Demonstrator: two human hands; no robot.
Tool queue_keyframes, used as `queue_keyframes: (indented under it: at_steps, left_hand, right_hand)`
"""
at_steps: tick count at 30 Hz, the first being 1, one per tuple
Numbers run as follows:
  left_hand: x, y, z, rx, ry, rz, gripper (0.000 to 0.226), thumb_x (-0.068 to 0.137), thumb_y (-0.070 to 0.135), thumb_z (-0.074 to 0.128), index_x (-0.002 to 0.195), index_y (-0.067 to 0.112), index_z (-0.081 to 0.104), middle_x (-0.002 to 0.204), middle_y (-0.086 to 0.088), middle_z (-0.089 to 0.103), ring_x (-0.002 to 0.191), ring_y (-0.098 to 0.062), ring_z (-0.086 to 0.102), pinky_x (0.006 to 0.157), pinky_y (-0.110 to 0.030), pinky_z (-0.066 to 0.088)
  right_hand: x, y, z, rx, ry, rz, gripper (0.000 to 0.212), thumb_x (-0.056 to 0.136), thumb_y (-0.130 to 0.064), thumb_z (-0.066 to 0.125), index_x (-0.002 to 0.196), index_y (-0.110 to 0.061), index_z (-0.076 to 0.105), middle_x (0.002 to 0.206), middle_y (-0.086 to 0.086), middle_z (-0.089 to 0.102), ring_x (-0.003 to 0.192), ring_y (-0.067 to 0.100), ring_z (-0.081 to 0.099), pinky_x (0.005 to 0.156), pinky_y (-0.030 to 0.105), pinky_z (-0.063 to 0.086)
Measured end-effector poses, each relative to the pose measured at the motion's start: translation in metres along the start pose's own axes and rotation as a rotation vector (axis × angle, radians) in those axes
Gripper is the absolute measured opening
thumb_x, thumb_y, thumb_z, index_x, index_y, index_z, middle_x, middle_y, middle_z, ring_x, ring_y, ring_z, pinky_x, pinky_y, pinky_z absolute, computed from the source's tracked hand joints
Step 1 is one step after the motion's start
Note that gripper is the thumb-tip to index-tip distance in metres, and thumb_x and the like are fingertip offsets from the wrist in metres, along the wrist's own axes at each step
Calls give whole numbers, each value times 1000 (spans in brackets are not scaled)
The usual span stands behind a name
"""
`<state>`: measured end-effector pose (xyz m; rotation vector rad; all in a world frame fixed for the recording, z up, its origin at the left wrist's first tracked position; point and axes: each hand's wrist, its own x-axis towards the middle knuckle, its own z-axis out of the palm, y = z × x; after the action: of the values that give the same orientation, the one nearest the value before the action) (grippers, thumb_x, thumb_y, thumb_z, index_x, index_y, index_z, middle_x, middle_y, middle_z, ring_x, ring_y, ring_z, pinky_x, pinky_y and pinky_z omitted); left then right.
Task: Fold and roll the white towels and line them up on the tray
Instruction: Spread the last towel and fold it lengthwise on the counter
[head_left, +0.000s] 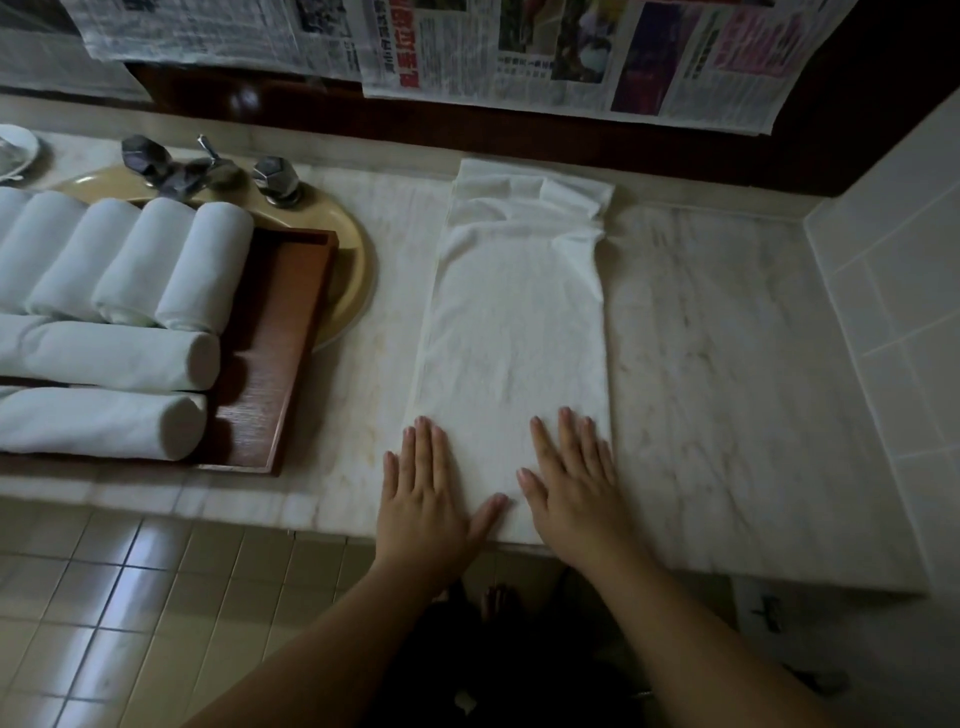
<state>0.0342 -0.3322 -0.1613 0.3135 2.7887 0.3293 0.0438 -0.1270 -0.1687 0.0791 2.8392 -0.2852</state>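
A white towel (514, 312), folded into a long narrow strip, lies flat on the marble counter (727, 364) and runs from the front edge to the back wall. Its far end is creased and bunched. My left hand (428, 493) presses flat on the near left corner, fingers straight. My right hand (571, 478) presses flat on the near right part, fingers spread. At the left a brown wooden tray (280, 332) holds several rolled white towels (104, 353), some in a row at the back and two lying crosswise in front.
Under and behind the tray is a beige sink basin (353, 260) with metal taps (275, 179). Newspaper sheets (519, 47) hang on the back wall. A white tiled wall (893, 312) bounds the right side. A small dish (15, 150) sits at far left.
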Motion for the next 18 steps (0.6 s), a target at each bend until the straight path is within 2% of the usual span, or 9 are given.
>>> queue_keyframes:
  at_steps: [4,6,9,11,14,16,18]
  left_hand:
    - [-1,-9,5,-28,1,-18,126,80,100,10,158,9,-30,165,-8,-39,153,-20,-34,130,-45,-9]
    - [-2,-9,5,-43,9,-16,130,78,102,12,158,8,-29,166,-8,-37,154,-20,-33,130,-46,-7]
    - [-1,-7,5,-54,8,-37,135,75,104,12,157,7,-31,165,-9,-40,154,-22,-34,131,-46,-5]
    - [-1,-6,4,-56,2,-61,137,73,105,12,155,6,-33,163,-10,-42,153,-22,-35,130,-44,-7]
    - [-1,-6,4,-53,-6,-67,138,72,106,12,155,7,-34,163,-10,-42,153,-22,-36,130,-44,-7]
    - [-1,-6,4,-58,-2,-60,139,71,107,13,156,6,-33,164,-10,-40,154,-23,-34,130,-44,-7]
    - [-1,-7,4,-64,7,-52,139,71,107,15,157,6,-31,165,-11,-38,154,-24,-33,130,-44,-6]
  right_hand:
    - [-5,9,8,-27,34,68,76,103,-68,12,163,-31,-15,170,3,-25,157,23,-24,129,47,-4]
    - [-2,3,4,-24,5,158,77,102,-68,7,163,-27,-19,169,4,-27,156,23,-25,128,51,-4]
    - [14,-16,-11,29,13,251,76,103,-65,6,164,-24,-13,170,7,-24,157,27,-23,127,56,-7]
    - [34,-34,-25,69,33,164,74,103,-65,10,164,-29,-13,170,5,-24,156,30,-23,127,58,-6]
    - [70,-55,-32,34,-31,38,71,99,-74,10,159,-46,-17,169,-1,-27,155,36,-25,119,71,-12]
    - [94,-57,-32,-2,-103,76,73,93,-81,6,155,-53,-19,169,-1,-28,153,43,-27,111,79,-14]
    - [113,-52,-35,-23,-118,131,75,89,-86,5,154,-56,-18,169,-1,-29,152,46,-27,108,80,-15]
